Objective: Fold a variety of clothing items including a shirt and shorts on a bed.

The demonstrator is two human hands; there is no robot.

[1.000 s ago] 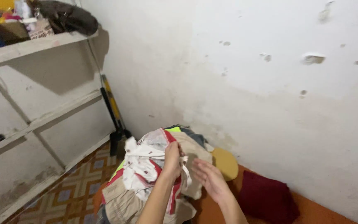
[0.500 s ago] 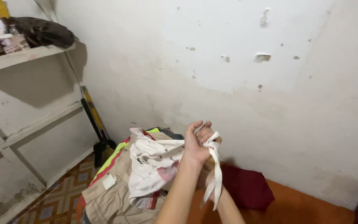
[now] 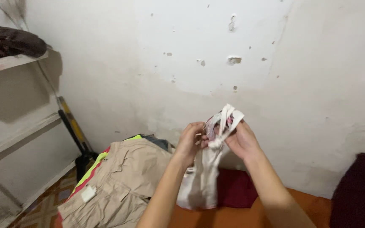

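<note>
Both my hands hold up a small white garment (image 3: 203, 177) with red print and white straps, in front of the wall. My left hand (image 3: 189, 141) grips its upper left part. My right hand (image 3: 241, 139) pinches the knotted straps at the top. The cloth hangs down between my forearms, above an orange surface (image 3: 309, 202). A pile of clothes lies to the left below, with beige trousers (image 3: 119, 181) on top and a neon yellow and red edge showing.
A dark red cushion (image 3: 235, 190) lies behind the hanging cloth, another dark one (image 3: 360, 190) at the right edge. White shelving (image 3: 13, 63) with a dark bag (image 3: 11, 40) stands at left. A black and yellow tool (image 3: 74, 131) leans in the corner. Patterned floor tiles (image 3: 47, 202) lie below.
The white garment has been lifted off the pile and raised; my right hand now holds its straps. The view has turned to the right.
</note>
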